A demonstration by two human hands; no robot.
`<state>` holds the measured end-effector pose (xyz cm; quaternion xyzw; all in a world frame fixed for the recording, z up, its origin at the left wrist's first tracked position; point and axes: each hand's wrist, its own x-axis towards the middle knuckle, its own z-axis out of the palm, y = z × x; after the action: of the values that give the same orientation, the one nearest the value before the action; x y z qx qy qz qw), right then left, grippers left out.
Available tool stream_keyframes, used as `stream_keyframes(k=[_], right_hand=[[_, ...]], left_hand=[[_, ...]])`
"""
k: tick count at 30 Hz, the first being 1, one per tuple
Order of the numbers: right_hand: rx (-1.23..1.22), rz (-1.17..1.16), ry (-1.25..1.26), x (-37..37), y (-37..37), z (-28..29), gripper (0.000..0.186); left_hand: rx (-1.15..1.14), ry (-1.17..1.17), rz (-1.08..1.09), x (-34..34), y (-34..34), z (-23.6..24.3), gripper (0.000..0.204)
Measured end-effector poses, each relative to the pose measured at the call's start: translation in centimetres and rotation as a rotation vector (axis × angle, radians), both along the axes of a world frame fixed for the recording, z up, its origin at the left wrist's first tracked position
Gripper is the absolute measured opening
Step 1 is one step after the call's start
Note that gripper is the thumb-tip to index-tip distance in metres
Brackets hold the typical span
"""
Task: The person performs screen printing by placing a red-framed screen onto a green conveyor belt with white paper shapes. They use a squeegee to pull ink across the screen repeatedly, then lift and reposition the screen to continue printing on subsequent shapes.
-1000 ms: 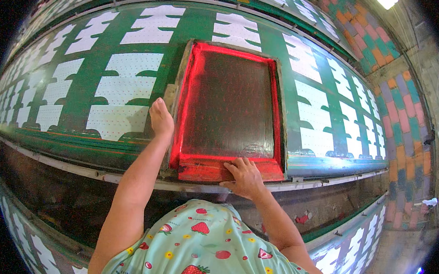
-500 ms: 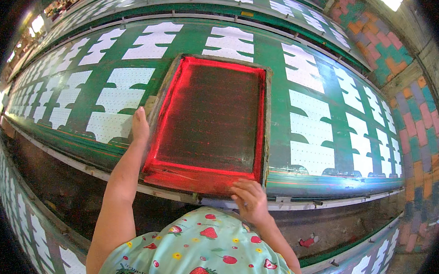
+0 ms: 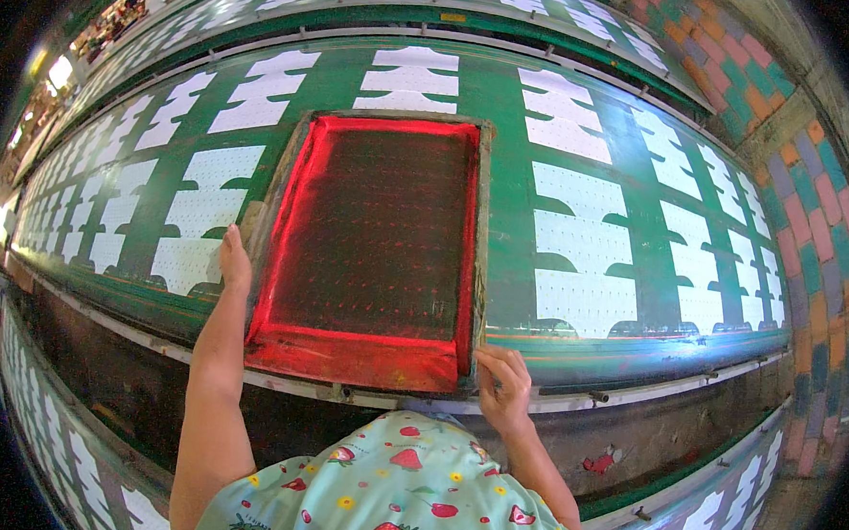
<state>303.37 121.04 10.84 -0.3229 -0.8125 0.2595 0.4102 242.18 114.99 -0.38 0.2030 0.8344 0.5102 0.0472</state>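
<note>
A screen printing frame with dark mesh and a border smeared in red ink lies over the green printing table in front of me. Rows of small red dots show across its mesh. My left hand is closed at the frame's left side, beside a small wooden block; its fingers are partly hidden. My right hand is beside the near right corner. Its fingers are curled together, their tips close to the wooden edge; whether they hold anything is hidden.
White dotted cut-out panels lie in rows on the table, both sides of the frame. A metal rail with short pegs runs along the near edge. Another long table stands beyond. At right is a multicoloured brick-patterned floor.
My right hand has slid right, off the frame's near rim to beside its corner. The left hand stays at the frame's left side. The view has shifted, and the mesh's dots show more clearly.
</note>
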Motion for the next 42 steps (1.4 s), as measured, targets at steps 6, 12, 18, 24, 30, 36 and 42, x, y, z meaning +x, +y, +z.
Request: stream_keyframes(k=[6, 12, 18, 24, 30, 36, 42], right_hand=[[0.016, 0.048, -0.044, -2.7, -0.1, 0.8, 0.032], [0.015, 0.039, -0.091, -5.4, 0.4, 1.7, 0.027], [0.052, 0.083, -0.090, -8.0, 0.0, 1.5, 0.029], [0.039, 0.115, -0.129, -9.1, -0.8, 1.5, 0.022], [0.067, 0.106, -0.140, -9.1, -1.2, 1.7, 0.031], [0.051, 0.108, -0.158, -9.0, -1.9, 1.7, 0.033], [0.050, 0.133, -0.164, -9.4, -2.1, 1.9, 0.034]], left_hand=[[0.107, -0.131, 0.038, 0.0, -0.1, 0.0, 0.084], [0.075, 0.164, -0.011, 0.3, -0.7, -0.4, 0.068], [0.109, 0.131, -0.029, 0.3, -0.7, -0.2, 0.062], [0.105, 0.101, -0.098, 0.4, -1.4, -0.5, 0.064], [0.359, -0.017, -0.153, 0.2, -0.8, -1.6, 0.067], [0.312, -0.035, -0.145, 0.5, -1.1, -0.8, 0.071], [0.363, -0.068, -0.150, 0.9, -1.0, -0.1, 0.073]])
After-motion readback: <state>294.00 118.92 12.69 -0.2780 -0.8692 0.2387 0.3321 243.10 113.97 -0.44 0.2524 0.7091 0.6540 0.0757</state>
